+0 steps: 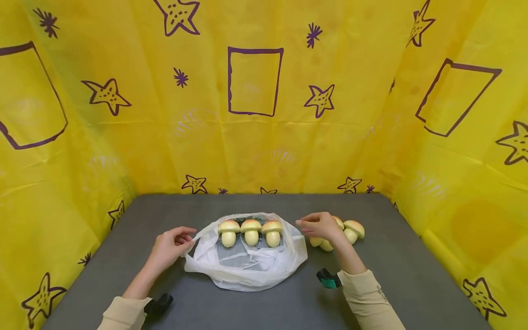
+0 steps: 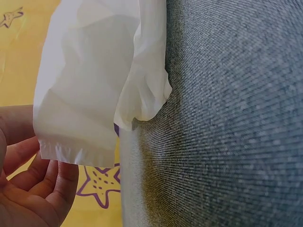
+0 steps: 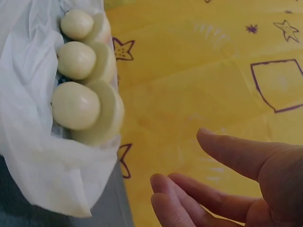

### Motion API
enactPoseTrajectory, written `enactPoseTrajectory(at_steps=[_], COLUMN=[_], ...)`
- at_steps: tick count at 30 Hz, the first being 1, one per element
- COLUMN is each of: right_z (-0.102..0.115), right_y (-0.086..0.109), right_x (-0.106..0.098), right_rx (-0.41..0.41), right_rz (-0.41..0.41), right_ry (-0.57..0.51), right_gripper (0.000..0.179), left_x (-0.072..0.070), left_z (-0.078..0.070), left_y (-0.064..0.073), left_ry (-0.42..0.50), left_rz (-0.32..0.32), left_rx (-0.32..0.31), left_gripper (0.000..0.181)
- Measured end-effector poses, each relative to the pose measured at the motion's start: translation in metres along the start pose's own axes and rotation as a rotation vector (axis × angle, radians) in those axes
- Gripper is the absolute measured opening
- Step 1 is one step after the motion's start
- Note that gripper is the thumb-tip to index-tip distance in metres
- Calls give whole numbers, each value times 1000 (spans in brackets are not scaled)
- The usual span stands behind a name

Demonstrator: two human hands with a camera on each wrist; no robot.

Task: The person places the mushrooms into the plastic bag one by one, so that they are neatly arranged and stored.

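Note:
A white plastic bag (image 1: 247, 277) lies spread on the grey table, its rim around three toy mushrooms in a row: the left (image 1: 228, 233), middle (image 1: 250, 232) and right (image 1: 272, 233). Their caps face away and their pale stems point toward me. My left hand (image 1: 171, 245) is at the bag's left edge. In the left wrist view a white flap (image 2: 85, 94) hides its fingertips, so I cannot tell whether it pinches the flap. Just off the bag's right rim, my right hand (image 1: 321, 225) holds nothing, thumb and fingers (image 3: 208, 194) apart.
Several more toy mushrooms (image 1: 354, 230) lie to the right, partly behind my right hand and forearm. A yellow cloth (image 1: 255, 151) with purple star drawings stands around the table (image 1: 231, 311) at the back and sides.

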State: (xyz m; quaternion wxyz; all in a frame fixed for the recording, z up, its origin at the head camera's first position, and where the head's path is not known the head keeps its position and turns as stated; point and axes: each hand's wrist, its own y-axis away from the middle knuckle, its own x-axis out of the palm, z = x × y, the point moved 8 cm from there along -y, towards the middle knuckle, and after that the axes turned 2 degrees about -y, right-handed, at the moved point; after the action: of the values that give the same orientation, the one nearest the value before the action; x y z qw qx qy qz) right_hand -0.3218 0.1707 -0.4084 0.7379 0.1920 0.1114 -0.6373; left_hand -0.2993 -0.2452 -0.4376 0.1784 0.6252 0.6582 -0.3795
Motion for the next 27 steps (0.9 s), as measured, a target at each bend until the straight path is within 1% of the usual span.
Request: enactPoseTrajectory(at_steps=[5, 10, 14, 17, 23, 27], right_z=[-3, -5, -11, -15, -25, -33], right_y=[5, 11, 16, 19, 24, 28], right_x=[-17, -32, -44, -53, -68, -76], right_rx=[2, -5, 23, 28, 15, 36], right_rz=[-35, -43, -70, -77, -90, -105], right_ry=[16, 8, 27, 40, 11, 10], right_gripper=[46, 48, 52, 53, 52, 54], left_x=[-3, -6, -5, -3, -3, -3], left_z=[-2, -2, -1, 0, -2, -3], left_y=[-1, 1, 1, 1, 0, -1], left_ry=[-17, -17, -16, -16, -23, -33], left_rz=[-1, -8, 5, 10, 7, 8], left_rx=[7, 5, -3, -6, -3, -10], left_gripper=[25, 24, 25, 25, 24, 25])
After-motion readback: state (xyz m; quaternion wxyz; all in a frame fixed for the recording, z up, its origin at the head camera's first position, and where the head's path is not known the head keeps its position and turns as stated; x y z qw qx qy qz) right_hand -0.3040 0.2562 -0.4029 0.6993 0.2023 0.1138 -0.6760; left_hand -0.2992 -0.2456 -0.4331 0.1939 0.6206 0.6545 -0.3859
